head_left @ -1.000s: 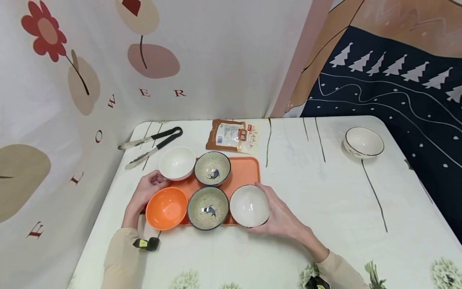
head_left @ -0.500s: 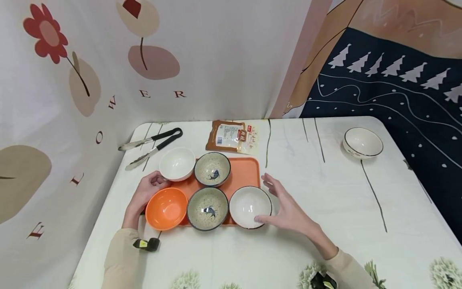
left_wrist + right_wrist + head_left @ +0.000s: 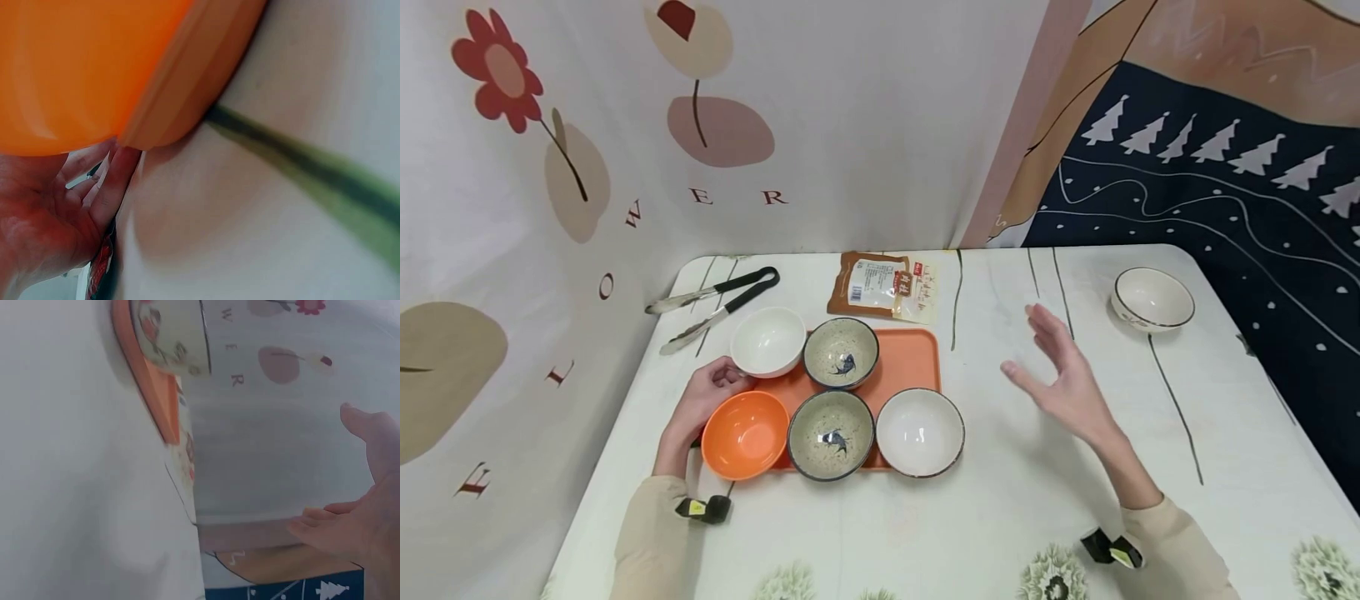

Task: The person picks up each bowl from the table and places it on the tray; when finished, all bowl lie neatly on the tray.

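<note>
An orange tray (image 3: 910, 354) carries several bowls. My left hand (image 3: 703, 400) holds the tray's left edge between the white bowl (image 3: 768, 342) and the orange bowl (image 3: 746, 435); in the left wrist view its fingers (image 3: 112, 187) curl at the tray rim, partly hidden under the orange bowl. Two speckled bowls with blue motifs, the back one (image 3: 842, 352) and the front one (image 3: 831, 435), sit mid-tray. A dark-rimmed white bowl (image 3: 921, 432) stands at the tray's front right corner. My right hand (image 3: 1067, 379) hovers above the table, fingers spread and holding nothing.
Another dark-rimmed bowl (image 3: 1152, 298) stands at the table's back right. Behind the tray lies a brown food packet (image 3: 880, 286). Black-handled tongs (image 3: 722, 308) rest at the back left. Printed cloth hangs behind the table.
My right hand has let go of the dark-rimmed white bowl on the tray and moved right and away from it. My left hand has stayed at the tray edge.
</note>
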The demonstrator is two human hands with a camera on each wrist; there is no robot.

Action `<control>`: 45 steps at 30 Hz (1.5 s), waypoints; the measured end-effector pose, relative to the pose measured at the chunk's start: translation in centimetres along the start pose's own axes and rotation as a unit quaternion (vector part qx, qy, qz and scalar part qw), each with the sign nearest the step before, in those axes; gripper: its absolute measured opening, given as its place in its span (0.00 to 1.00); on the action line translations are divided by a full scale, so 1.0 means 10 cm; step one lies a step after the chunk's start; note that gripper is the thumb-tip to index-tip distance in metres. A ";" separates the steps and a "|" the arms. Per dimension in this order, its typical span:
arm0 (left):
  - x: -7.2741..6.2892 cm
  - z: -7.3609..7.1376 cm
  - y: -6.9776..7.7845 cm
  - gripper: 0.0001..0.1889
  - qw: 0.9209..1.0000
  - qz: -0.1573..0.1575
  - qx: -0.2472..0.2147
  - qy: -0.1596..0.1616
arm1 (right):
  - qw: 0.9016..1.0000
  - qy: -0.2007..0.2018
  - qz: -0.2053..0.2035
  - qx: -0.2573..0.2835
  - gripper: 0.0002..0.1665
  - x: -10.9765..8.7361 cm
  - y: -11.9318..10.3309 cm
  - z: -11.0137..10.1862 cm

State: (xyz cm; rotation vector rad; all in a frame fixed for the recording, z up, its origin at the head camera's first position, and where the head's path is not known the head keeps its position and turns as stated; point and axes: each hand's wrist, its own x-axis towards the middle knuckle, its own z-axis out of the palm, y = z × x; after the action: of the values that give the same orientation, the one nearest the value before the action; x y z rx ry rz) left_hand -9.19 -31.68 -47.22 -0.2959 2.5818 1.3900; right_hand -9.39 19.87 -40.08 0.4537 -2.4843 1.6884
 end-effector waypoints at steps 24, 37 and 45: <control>-0.01 0.01 0.01 0.18 1.000 0.000 0.002 0.003 | 0.967 0.210 0.132 -0.052 0.51 0.55 0.26 -0.97; -0.04 0.00 0.02 0.18 1.000 0.001 0.004 0.005 | 0.934 0.265 0.220 -0.098 0.57 0.61 0.79 -1.38; -0.03 0.02 0.04 0.19 1.000 -0.008 -0.002 0.003 | 0.936 0.187 0.252 -0.160 0.70 0.51 1.07 -1.47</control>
State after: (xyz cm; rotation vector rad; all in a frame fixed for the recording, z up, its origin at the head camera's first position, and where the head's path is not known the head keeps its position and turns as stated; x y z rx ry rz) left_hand -9.00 -31.24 -46.91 -0.3225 2.5762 1.3903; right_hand -18.68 36.08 -42.82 -0.5321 -2.6269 1.2809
